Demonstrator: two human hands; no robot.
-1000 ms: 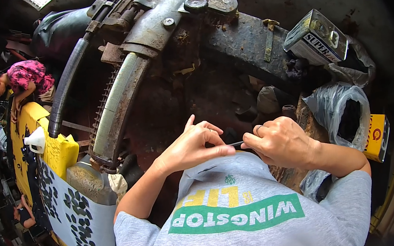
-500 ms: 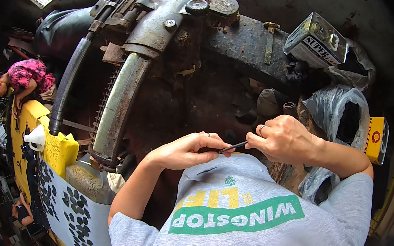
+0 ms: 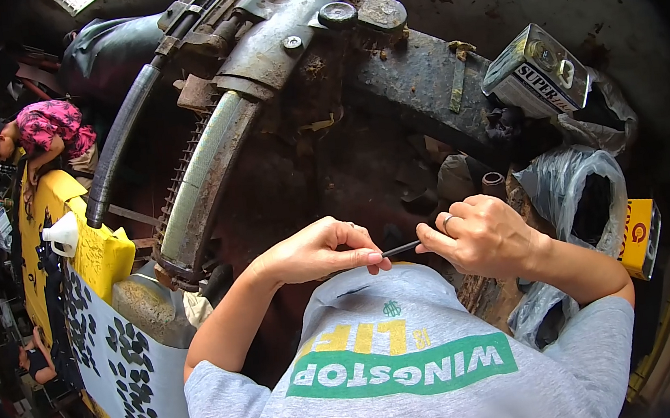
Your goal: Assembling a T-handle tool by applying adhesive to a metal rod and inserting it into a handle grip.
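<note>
Between my hands, just above my shirt front, runs a thin black rod-like piece; its exact kind is not clear. My left hand is closed, with thumb and fingertips pinched at the piece's left end. The other end disappears into the curled fingers of my right hand, which is closed around it. How far the piece extends inside the right hand is hidden.
Ahead stands a large worn metal machine with a curved arm. At left, a pale sheet carries several dark flat pieces, near a white funnel. Metal can and plastic bag are at right. A person in pink works far left.
My left fingers have shifted slightly on the black piece and the left index finger is more bent. The right hand has barely moved, still closed on the piece.
</note>
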